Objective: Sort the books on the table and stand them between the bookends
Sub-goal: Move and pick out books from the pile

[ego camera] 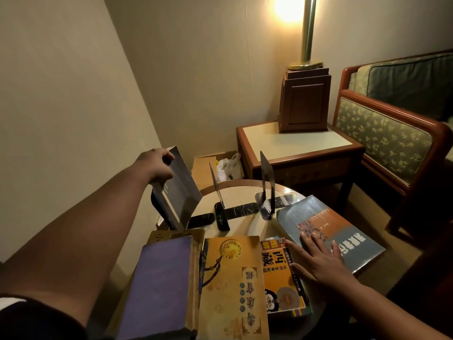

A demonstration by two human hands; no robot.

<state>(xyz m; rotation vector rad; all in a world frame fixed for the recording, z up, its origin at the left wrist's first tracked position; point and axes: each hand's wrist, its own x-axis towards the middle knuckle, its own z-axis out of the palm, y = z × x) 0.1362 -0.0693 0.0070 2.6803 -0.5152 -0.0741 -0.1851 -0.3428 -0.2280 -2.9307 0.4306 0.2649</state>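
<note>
My left hand (157, 165) grips the top of a dark grey book (180, 192), holding it upright and tilted at the table's left edge, left of the bookends. Two black metal bookends stand on the round table (242, 225): the left bookend (217, 192) and the right bookend (267, 177), with a gap and no book between them. My right hand (321, 260) rests flat with spread fingers on a blue-and-orange book (343, 229) lying at the right. A small orange book (279, 268), a yellow book (232, 288) and a purple book (157, 285) lie flat near me.
A wooden side table (294, 143) with a brass lamp on a wooden base (304, 101) stands behind the round table. An upholstered armchair (392, 123) is at the right. A cardboard box with a white plastic bag (225, 165) sits on the floor by the wall.
</note>
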